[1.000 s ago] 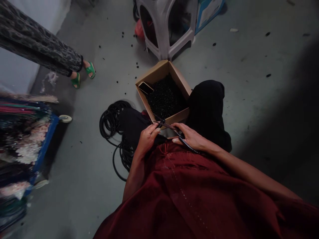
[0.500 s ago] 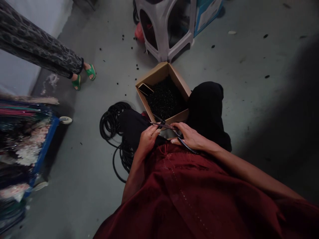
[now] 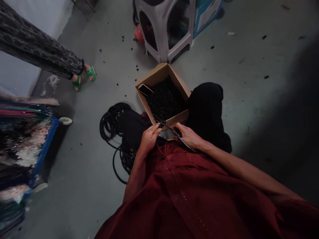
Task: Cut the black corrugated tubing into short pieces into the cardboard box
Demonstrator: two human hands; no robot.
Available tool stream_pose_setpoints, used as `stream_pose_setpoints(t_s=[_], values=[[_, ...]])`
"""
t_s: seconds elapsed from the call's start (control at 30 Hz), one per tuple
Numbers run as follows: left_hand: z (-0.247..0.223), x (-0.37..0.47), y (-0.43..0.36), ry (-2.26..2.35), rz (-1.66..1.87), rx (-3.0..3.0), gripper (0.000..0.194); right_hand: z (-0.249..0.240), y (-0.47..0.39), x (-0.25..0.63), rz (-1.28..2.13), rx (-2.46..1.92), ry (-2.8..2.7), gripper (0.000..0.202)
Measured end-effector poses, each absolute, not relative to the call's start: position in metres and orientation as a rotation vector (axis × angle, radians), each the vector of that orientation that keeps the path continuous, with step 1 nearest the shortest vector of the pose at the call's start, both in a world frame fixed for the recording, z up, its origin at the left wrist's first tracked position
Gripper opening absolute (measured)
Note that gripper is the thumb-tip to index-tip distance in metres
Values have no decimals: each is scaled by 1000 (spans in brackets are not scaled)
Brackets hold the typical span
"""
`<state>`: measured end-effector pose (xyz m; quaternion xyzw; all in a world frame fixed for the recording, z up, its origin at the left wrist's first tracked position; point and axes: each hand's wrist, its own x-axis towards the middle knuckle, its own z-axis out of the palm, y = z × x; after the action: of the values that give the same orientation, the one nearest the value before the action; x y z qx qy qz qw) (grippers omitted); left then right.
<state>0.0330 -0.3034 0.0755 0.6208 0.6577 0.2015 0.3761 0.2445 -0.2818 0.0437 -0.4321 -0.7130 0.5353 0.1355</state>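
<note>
My right hand (image 3: 188, 136) is closed around the handles of dark scissors (image 3: 171, 127), whose blades point left over the near edge of a cardboard box (image 3: 183, 117). My left hand (image 3: 149, 136) pinches a black tube (image 3: 160, 125) beside the blades. Many small black pieces (image 3: 165, 99) fill the box, and a dark rectangular object with a pale rim (image 3: 146, 90) lies at its left corner. Coils of black tubing (image 3: 108, 122) rest on the floor left of my knee.
Beyond the box stands a grey plastic stool (image 3: 163, 36), with a blue box (image 3: 208, 16) and a red bag (image 3: 139, 33) near it. A person in green sandals (image 3: 91, 73) stands at the upper left. A blue-framed cart (image 3: 45, 151) holds wrapped goods.
The scissor blades have come together from a wider spread, and my right fingers have closed inward with the handles. My left hand has shifted slightly to the right.
</note>
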Motion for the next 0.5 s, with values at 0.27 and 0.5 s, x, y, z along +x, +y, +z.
stream_pose_setpoints(t_s=[0.27,0.5], values=[[91,24,-295,1430,442,1218,45,36,-280,243,1491,-1244,-2083,29],[89,20,-294,1336,435,1060,40,35,-280,247,1497,-1215,-2115,33]])
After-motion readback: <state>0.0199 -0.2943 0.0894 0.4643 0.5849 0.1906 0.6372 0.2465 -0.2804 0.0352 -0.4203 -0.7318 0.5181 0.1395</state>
